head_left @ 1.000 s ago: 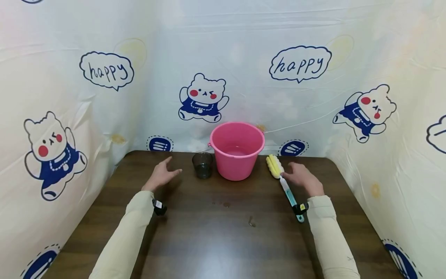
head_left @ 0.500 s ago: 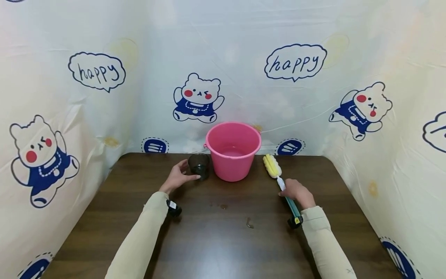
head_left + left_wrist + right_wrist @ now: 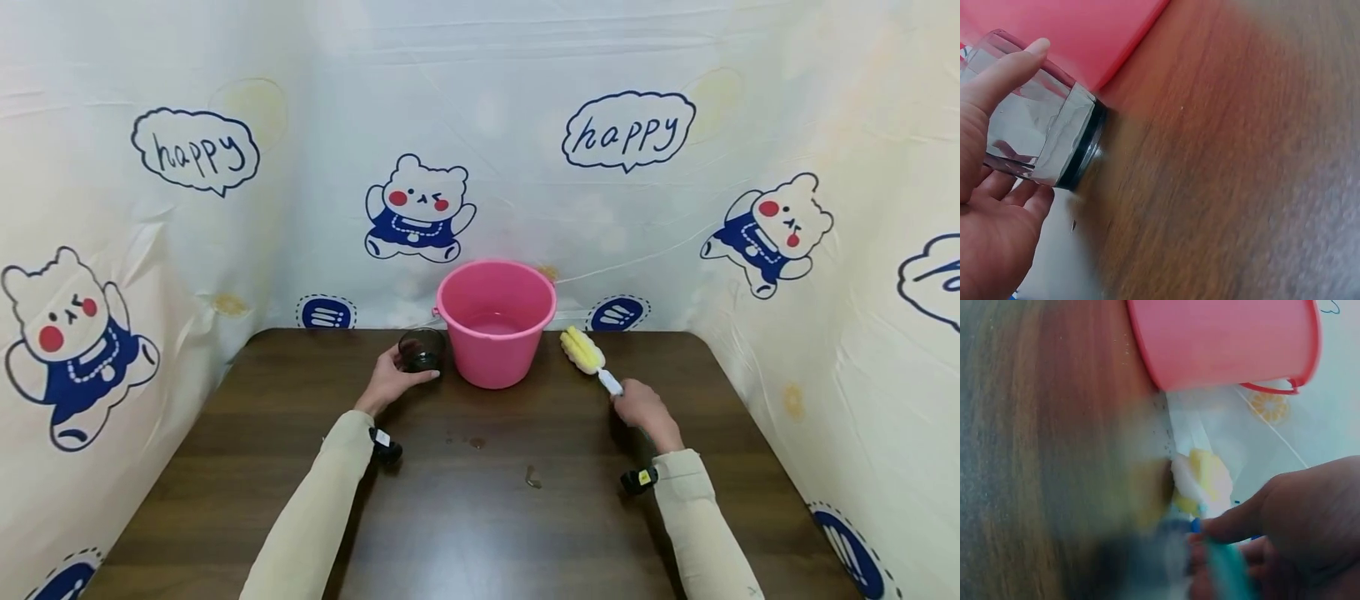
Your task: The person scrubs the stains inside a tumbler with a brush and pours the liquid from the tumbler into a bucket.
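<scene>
My left hand (image 3: 388, 383) grips a dark, see-through glass (image 3: 422, 351) left of the pink bucket (image 3: 497, 350). In the left wrist view the thumb lies across one side of the glass (image 3: 1029, 119) and the fingers curl round the other. A sponge brush with a yellow and white head (image 3: 582, 351) is in my right hand (image 3: 647, 410), fingers wrapped round its handle. The right wrist view shows the brush head (image 3: 1204, 481) beyond the thumb, with the teal handle (image 3: 1227, 569) blurred in the grip of the right hand (image 3: 1297, 525).
The bucket stands at the back of the brown wooden table (image 3: 480, 533), between glass and brush. Small wet spots (image 3: 532, 477) lie on the tabletop in front of it. A pale printed curtain (image 3: 517, 83) hangs behind and at both sides.
My left hand has moved right to the glass and taken hold of it. My right hand has come down onto the brush handle and gripped it. The head view has shifted slightly.
</scene>
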`<state>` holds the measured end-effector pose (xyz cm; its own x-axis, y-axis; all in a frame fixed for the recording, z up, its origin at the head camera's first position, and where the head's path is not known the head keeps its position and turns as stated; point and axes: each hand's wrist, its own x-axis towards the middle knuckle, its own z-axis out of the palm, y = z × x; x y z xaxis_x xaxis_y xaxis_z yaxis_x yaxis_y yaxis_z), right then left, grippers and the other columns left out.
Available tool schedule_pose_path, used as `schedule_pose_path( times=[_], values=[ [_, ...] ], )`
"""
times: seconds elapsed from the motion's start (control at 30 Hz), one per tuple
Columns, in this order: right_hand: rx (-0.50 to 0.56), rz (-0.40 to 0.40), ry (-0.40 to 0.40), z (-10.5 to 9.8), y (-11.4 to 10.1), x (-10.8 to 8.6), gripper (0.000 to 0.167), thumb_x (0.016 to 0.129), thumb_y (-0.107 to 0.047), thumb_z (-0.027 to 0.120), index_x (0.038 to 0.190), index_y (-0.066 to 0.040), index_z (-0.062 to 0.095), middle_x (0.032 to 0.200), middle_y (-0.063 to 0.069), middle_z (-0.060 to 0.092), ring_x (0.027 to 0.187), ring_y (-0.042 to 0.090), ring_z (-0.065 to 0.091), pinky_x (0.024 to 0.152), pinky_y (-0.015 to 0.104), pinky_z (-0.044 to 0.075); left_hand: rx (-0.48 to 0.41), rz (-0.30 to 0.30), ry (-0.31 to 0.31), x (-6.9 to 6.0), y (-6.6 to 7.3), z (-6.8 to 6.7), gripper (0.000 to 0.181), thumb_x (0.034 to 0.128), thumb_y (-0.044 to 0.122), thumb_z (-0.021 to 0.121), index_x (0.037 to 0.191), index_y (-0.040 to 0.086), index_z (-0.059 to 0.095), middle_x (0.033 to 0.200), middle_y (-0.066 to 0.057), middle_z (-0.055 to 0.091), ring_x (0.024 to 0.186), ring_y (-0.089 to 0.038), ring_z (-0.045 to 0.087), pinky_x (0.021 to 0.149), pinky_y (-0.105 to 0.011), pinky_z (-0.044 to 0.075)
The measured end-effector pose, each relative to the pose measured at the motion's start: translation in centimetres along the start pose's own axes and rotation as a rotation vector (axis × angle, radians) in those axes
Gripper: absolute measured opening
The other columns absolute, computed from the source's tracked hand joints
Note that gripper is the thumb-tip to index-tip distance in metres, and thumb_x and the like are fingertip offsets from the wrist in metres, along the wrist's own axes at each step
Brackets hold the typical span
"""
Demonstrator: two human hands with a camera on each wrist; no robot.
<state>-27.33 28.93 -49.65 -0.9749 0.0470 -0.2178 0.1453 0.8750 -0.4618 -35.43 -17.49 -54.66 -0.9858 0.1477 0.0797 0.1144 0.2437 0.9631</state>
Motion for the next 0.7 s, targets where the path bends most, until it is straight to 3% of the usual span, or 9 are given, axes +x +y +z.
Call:
schedule_pose_path(
  times=[0.13,0.3,0.37,0.57,0.7],
  values=[
    [0.099,-0.008,0.109,-0.5,0.5,-0.1,0.032,0.102,-0.024,0.051,0.112,0.004,0.063,0.083,0.012,0.059,0.068,0.024,0.054,0.056,0.034,0.044,0.016,-0.006,0.03,-0.2,0.1,0.0,0.07,0.0758,0.026,0.092,0.133,0.007,0.057,0.132,-0.015,0.062,0.121,-0.03,0.06,0.104,-0.046,0.05],
    [0.112,-0.066,0.179,-2.2,0.8,-1.1,0.035,0.099,-0.028,0.061,0.108,0.005,0.07,0.079,0.01,0.062,0.065,0.021,0.054,0.054,0.032,0.044,0.071,0.005,0.02,-1.1,0.8,-0.3,0.072,0.0741,0.033,0.093,0.132,0.008,0.059,0.13,-0.015,0.063,0.119,-0.03,0.06,0.103,-0.049,0.051],
    [0.101,-0.092,0.174,-3.3,0.8,-2.0,0.034,0.097,-0.027,0.065,0.106,0.005,0.072,0.078,0.009,0.063,0.065,0.021,0.053,0.055,0.032,0.044,0.121,0.027,0.005,-1.6,1.2,-0.5,0.072,0.0736,0.036,0.093,0.132,0.009,0.06,0.129,-0.013,0.063,0.118,-0.029,0.06,0.102,-0.049,0.051],
    [0.06,-0.155,0.062,-6.5,-0.6,-5.5,0.026,0.093,-0.023,0.073,0.1,0.002,0.076,0.075,0.008,0.062,0.064,0.021,0.051,0.057,0.032,0.043,0.275,0.134,-0.045,-3.2,2.8,-0.9,0.073,0.0696,0.041,0.094,0.129,0.013,0.063,0.125,-0.007,0.067,0.112,-0.027,0.063,0.098,-0.049,0.055],
    [0.067,-0.211,0.01,-7.6,-2.1,-7.6,0.025,0.092,-0.024,0.075,0.103,-0.002,0.078,0.078,0.007,0.064,0.065,0.02,0.05,0.057,0.031,0.042,0.369,0.174,-0.111,-4.3,4.5,-0.7,0.078,0.0673,0.043,0.095,0.132,0.014,0.062,0.123,-0.002,0.068,0.111,-0.025,0.065,0.093,-0.048,0.058]
  ],
)
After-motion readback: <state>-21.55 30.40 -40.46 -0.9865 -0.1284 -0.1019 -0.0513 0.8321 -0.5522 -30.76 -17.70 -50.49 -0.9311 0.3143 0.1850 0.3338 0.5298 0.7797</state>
